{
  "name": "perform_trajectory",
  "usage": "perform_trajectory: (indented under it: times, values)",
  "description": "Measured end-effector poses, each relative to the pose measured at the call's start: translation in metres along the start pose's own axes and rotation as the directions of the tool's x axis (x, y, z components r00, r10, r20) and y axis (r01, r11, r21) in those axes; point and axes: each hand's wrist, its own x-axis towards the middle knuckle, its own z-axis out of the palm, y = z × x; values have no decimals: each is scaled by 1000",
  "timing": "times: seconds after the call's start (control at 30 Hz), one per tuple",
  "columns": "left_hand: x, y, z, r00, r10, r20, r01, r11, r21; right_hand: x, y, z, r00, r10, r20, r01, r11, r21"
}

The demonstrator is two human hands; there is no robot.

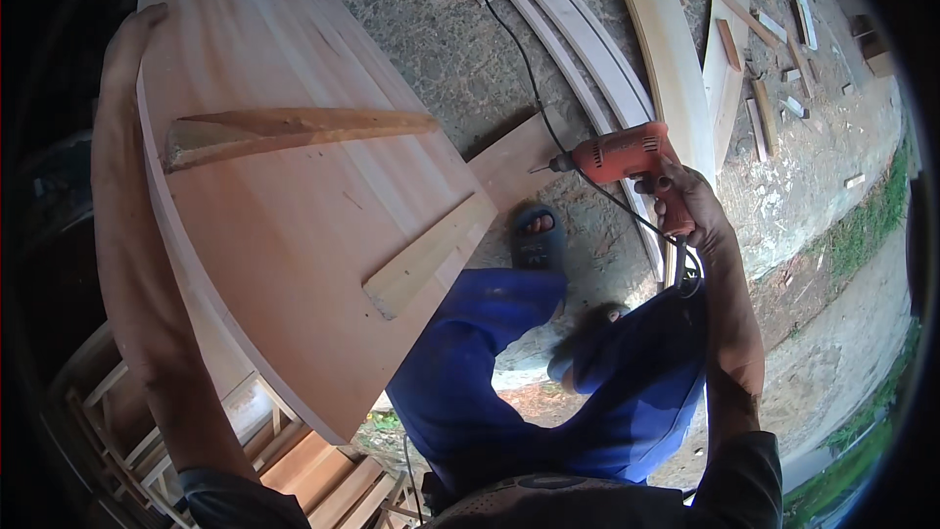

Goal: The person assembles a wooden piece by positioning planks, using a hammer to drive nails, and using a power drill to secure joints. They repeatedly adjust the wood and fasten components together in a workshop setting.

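Gripping the red drill [619, 154] in your right hand [697, 206], bit [539, 169] apart from the wooden panel [294, 225] at your left | left hand [135, 27] on panel's edge — can't tell if closed | weak hold could let panel slip

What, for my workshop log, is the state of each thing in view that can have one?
Large board: left hand at its edge, full grip hidden
Long strip and short strip: on the board
Drill: gripped by right hand, bit clear of the board; running, cannot tell
Cord: loosely curved
Left sandal: worn
Wood offcuts: scattered
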Motion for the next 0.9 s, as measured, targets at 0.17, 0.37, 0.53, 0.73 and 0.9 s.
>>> perform_trajectory:
  times: [0.17,0.37,0.53,0.73,0.9]
  values:
    - [-89,1,18,980,158,-119,-174,975,-138,22,11,10,986,40,164,-42,999,11]
    - [-132,-5,33,969,240,-52,-245,958,-148,23,39,-8,941,33,336,-70,992,100]
    - [-128,2,41,964,260,-58,-262,965,-20,32,65,-34,942,85,324,-132,983,125]
    - [-97,-22,21,956,293,-36,-293,956,5,35,66,-20,930,99,355,-107,994,3]
    - [-89,-21,9,964,263,-38,-266,959,-94,32,55,-26,929,86,361,-96,995,8]
